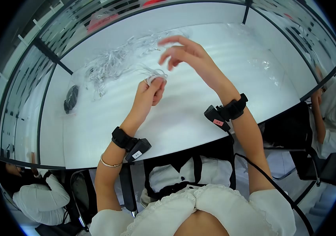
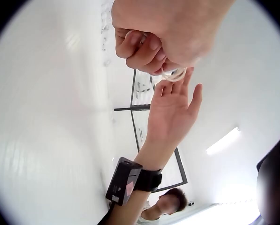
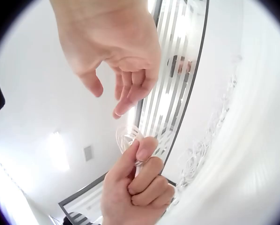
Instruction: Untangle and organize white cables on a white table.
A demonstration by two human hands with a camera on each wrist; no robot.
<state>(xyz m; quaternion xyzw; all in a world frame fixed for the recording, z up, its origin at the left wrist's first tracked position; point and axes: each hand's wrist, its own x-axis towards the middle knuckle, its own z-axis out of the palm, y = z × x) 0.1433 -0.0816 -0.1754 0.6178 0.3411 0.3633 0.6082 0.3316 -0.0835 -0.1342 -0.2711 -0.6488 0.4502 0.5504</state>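
A small coil of white cable (image 1: pixel 157 74) is gripped in the left hand (image 1: pixel 149 93), its fingers curled and thumb pressed on it; loops stick out above the fist. In the right wrist view the left hand (image 3: pixel 139 187) pinches the looped cable (image 3: pixel 126 137) between thumb and forefinger. Up and to the right of the coil, the right hand (image 1: pixel 183 53) is raised with relaxed, spread fingers and holds nothing. The left wrist view shows the right hand's palm (image 2: pixel 170 112) behind the left fist (image 2: pixel 163 35), with a white loop (image 2: pixel 174 74) at the fist's edge.
A tangled pile of white cables (image 1: pixel 111 65) lies along the back left of the white table (image 1: pixel 199 118). A dark bundle (image 1: pixel 71 98) sits at the left edge, clear plastic (image 1: pixel 264 67) at the right. Framed panels border the table; people sit at both sides.
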